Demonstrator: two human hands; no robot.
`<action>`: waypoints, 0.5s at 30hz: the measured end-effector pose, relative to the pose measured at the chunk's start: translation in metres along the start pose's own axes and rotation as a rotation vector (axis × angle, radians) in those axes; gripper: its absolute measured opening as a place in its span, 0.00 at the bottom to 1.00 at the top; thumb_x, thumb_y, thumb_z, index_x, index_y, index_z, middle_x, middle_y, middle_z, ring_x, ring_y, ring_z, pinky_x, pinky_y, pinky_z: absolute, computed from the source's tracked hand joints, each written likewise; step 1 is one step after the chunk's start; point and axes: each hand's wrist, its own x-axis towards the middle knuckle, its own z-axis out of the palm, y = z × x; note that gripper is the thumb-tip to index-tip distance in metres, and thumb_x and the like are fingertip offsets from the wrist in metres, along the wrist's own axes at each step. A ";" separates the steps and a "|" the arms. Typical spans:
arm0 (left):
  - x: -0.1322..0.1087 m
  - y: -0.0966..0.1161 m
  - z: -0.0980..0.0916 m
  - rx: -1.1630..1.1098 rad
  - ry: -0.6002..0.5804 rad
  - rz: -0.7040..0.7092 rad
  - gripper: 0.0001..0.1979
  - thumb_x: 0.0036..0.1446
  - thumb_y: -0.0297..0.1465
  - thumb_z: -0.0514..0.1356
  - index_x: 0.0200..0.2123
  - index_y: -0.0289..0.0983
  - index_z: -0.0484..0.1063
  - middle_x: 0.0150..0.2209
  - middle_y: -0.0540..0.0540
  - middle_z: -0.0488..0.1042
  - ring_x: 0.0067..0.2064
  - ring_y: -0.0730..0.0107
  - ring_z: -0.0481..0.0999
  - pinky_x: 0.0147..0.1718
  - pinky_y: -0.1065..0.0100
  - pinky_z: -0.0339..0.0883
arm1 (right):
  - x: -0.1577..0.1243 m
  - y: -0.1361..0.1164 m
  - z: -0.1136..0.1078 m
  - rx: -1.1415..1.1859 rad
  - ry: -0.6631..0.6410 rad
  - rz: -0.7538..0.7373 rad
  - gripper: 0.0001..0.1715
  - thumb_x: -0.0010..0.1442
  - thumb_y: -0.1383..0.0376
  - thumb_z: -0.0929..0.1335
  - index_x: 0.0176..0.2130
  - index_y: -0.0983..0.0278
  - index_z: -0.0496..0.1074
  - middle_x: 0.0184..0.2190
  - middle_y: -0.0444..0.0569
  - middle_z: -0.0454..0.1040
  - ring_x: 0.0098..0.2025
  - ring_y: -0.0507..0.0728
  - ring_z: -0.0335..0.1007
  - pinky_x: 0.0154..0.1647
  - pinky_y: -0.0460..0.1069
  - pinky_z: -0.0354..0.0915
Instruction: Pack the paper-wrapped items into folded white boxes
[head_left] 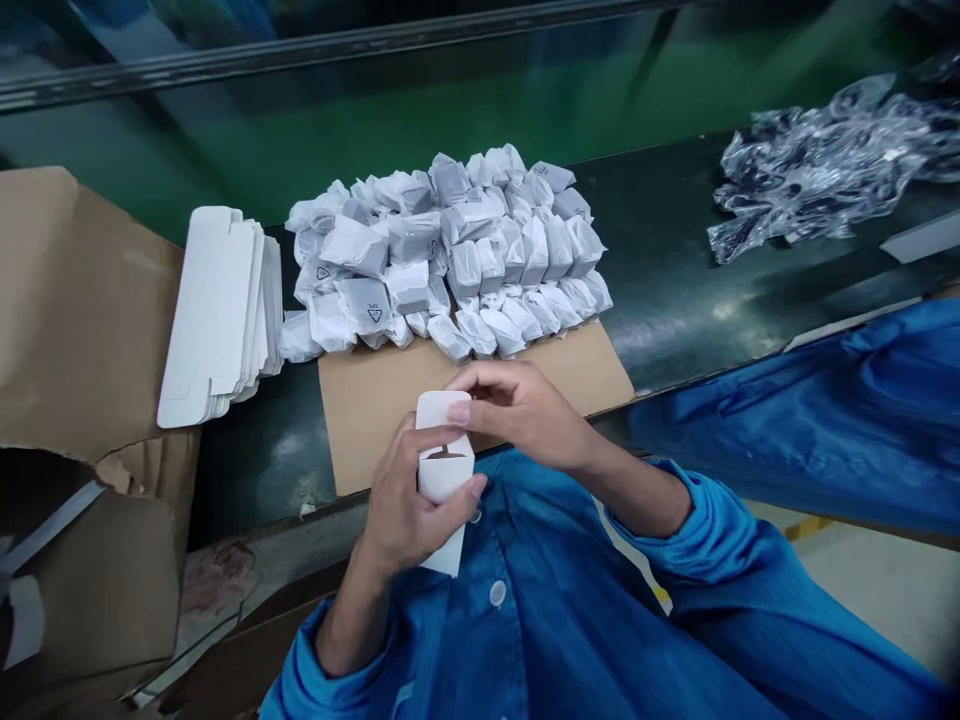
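Note:
A slim white carton (444, 480) stands tilted in front of my body, its end flaps raised and a dark gap showing between them. My left hand (412, 490) wraps round the carton, thumb on the near side and index finger across the flaps. With thumb and fingers closed on the raised top flap, my right hand (517, 410) grips the same carton from the right. Whatever may be inside the carton cannot be made out. Just beyond my hands, many small items in white wrapping bags (405, 245) lie in rows on a cardboard sheet (382, 415).
Flattened white cartons (217, 310) are stacked on the left, beside a large brown cardboard box (82, 310). Clear plastic bags (832, 165) lie in a heap at the far right of the dark green bench (667, 290). A blue-clothed person (847, 410) is close on my right.

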 end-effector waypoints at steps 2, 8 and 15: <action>-0.002 -0.003 0.002 0.012 0.039 0.022 0.20 0.58 0.35 0.64 0.52 0.41 0.65 0.42 0.47 0.73 0.39 0.67 0.77 0.34 0.68 0.72 | -0.002 0.003 0.003 -0.090 0.032 -0.043 0.16 0.56 0.56 0.75 0.33 0.66 0.75 0.29 0.44 0.73 0.33 0.51 0.67 0.34 0.45 0.64; -0.013 -0.009 0.012 0.006 0.159 -0.119 0.40 0.52 0.36 0.70 0.64 0.44 0.56 0.53 0.41 0.69 0.52 0.59 0.75 0.42 0.63 0.75 | -0.003 0.013 0.013 -0.222 0.317 -0.176 0.10 0.59 0.60 0.72 0.33 0.65 0.75 0.27 0.43 0.73 0.29 0.50 0.66 0.31 0.45 0.63; -0.019 -0.010 0.009 -0.017 0.097 -0.032 0.37 0.52 0.29 0.65 0.63 0.41 0.56 0.50 0.42 0.68 0.48 0.62 0.75 0.43 0.64 0.74 | 0.004 0.012 -0.002 -0.072 0.024 -0.083 0.12 0.56 0.62 0.74 0.40 0.65 0.73 0.33 0.44 0.75 0.35 0.51 0.70 0.36 0.45 0.67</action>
